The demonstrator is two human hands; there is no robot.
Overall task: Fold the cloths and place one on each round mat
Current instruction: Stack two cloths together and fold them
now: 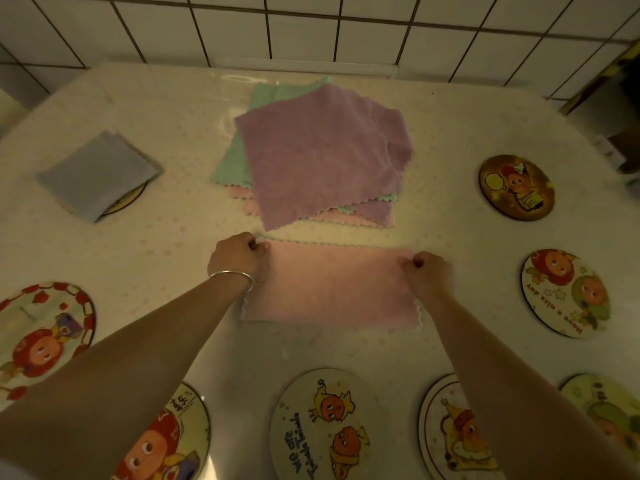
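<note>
A pink cloth (pixel 332 287) lies folded into a wide rectangle on the table in front of me. My left hand (pixel 239 259) pinches its far left corner and my right hand (pixel 427 271) pinches its far right corner. Behind it sits a loose pile of cloths (pixel 318 150), purple on top with green and pink underneath. At the far left a folded blue-grey cloth (pixel 98 174) rests on a round mat (pixel 126 202) that it mostly hides.
Several bare round cartoon mats ring the table: two on the right (pixel 516 187) (pixel 565 294), one at the left (pixel 45 336), and a row along the near edge (pixel 325 427). A tiled wall (pixel 311 29) stands behind the table.
</note>
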